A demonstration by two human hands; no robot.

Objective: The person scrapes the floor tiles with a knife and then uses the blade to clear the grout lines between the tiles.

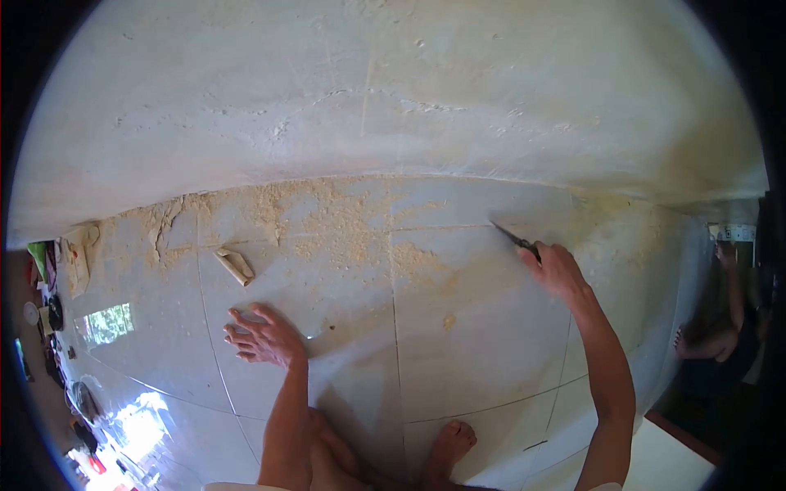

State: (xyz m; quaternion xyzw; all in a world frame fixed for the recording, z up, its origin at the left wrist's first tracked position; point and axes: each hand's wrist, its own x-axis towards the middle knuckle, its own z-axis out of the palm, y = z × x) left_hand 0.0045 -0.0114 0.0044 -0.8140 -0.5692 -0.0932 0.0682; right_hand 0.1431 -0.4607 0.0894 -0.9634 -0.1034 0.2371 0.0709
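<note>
My right hand (558, 272) is closed around the dark handle of a knife (516, 238). The narrow blade points up and left, its tip at or just above the tiled floor (483, 344) near a grout line. My left hand (264, 337) has its fingers spread, low over the tiles or resting on them; contact is hard to make out. Just beyond it lies a curled piece of tan paper or sandpaper (235, 267). Tan crumbs and flakes (336, 225) cover the floor between both hands and the wall.
A white wall (393, 106) with chipped, peeling patches rises ahead. Another tan sheet (78, 258) lies at the far left, near assorted household items. My bare foot (452, 446) is below. At the right, another person (720, 344) reaches toward a wall outlet (734, 232).
</note>
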